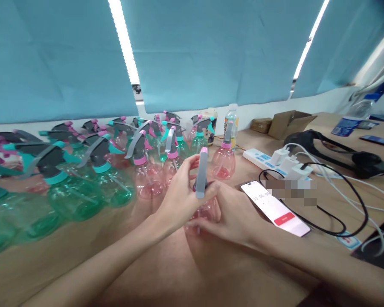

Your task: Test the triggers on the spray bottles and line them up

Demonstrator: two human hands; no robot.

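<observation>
A pink clear spray bottle (pixel 205 211) stands on the wooden table (pixel 166 273) right in front of me, mostly hidden by my hands. My left hand (pixel 182 192) is closed around its grey trigger head (pixel 201 177), fingers pinching near the top. My right hand (pixel 230 213) wraps the bottle's body from the right side. Beyond my hands stand several finished spray bottles, pink ones (pixel 222 160) in the middle and green ones (pixel 70 192) to the left.
A phone (pixel 275 209) showing a timer lies just right of my hands. Behind it are a white power strip (pixel 265 160) with chargers, black and white cables (pixel 348 204), a black headset (pixel 333 149), cardboard boxes (pixel 291 121) and a drink bottle (pixel 232 121). Blue blinds cover the windows.
</observation>
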